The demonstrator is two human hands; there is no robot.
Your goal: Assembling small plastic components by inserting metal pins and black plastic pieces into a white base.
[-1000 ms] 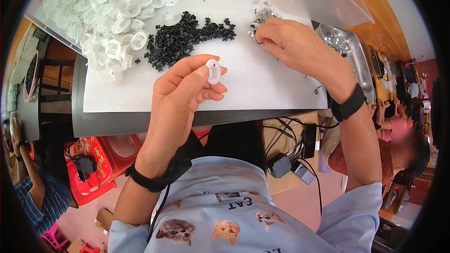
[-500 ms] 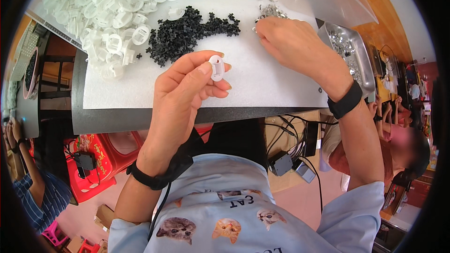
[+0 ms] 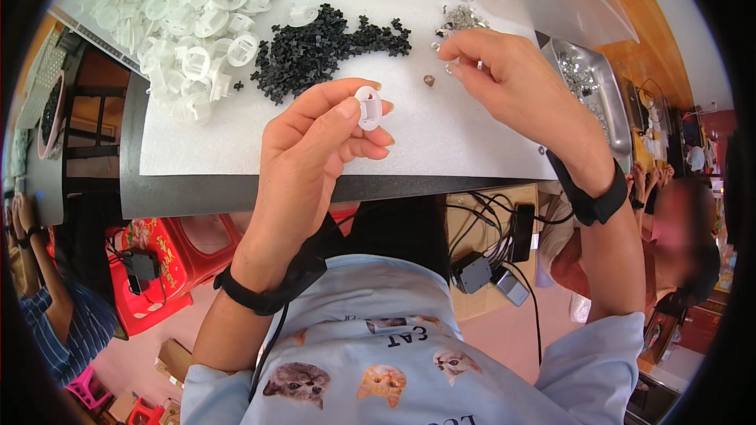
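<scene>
My left hand pinches an oval white plastic part with a rectangular slot, raised over the white sheet near its front edge. My right hand is at the small silvery metal pieces, its fingers curled and thumb bent towards the index finger. A shiny bit shows at its thumb tip, too small to make out. One small brownish metal piece is apart from the pile, left of that hand. Between the hands and farther back is a heap of small black cross-shaped parts.
A large heap of translucent white plastic parts covers the table's far left. At the right, a metal tray holds more silvery pieces. Cables and small boxes sit below the table edge. Other people work at both sides.
My right hand has drawn back to the right and slightly nearer, uncovering part of the metal pile. A small brownish piece now shows beside it. My left hand still holds the white part.
</scene>
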